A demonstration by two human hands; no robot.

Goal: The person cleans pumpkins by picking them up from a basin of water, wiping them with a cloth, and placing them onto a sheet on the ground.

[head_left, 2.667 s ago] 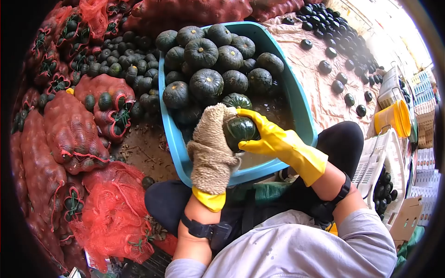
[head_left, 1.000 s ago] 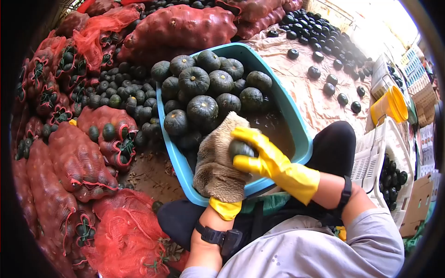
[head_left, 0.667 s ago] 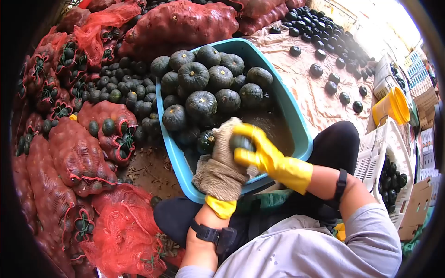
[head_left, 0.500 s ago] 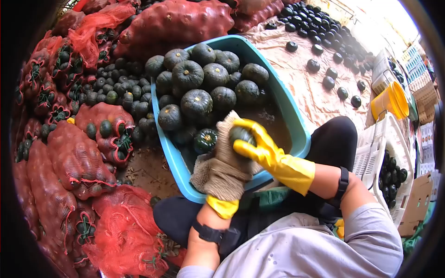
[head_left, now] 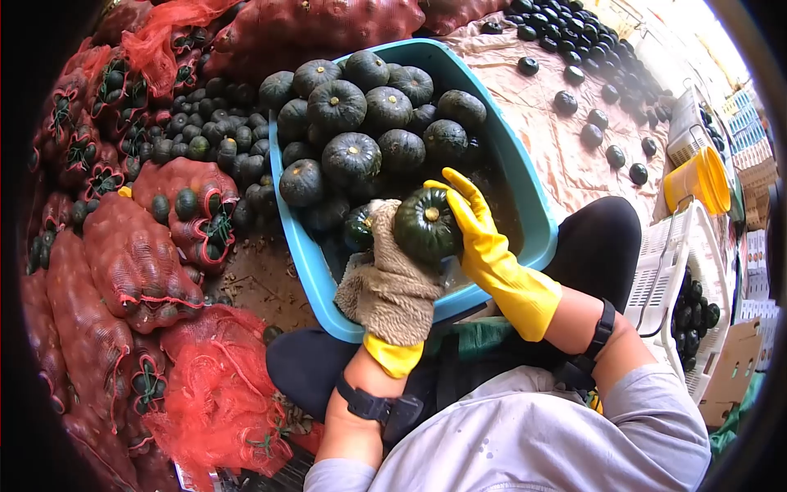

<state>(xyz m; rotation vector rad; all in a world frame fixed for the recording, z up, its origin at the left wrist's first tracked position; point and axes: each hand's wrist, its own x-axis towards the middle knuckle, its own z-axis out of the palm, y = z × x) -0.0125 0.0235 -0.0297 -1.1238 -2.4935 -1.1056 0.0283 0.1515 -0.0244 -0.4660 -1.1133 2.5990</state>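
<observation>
Yellow-gloved, our right hand (head_left: 490, 254) rests wide-spread fingers against a kabocha (head_left: 428, 226) from the right; our cloth-covered left hand's (head_left: 398, 275) we can't tell.

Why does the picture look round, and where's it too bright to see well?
Head view: black, rounded borders suggest a very wide lens; head view, upper right: glare washes out detail and hazes the far pumpkins on the pale sheet; head view, middle: the held pumpkin looks fairly sharp, with shiny spots.

Left hand hidden inside tan cloth (head_left: 400, 297); farthest dark fruit (head_left: 633, 92) hazy; large red sack (head_left: 316, 33) cut by top edge.
</observation>
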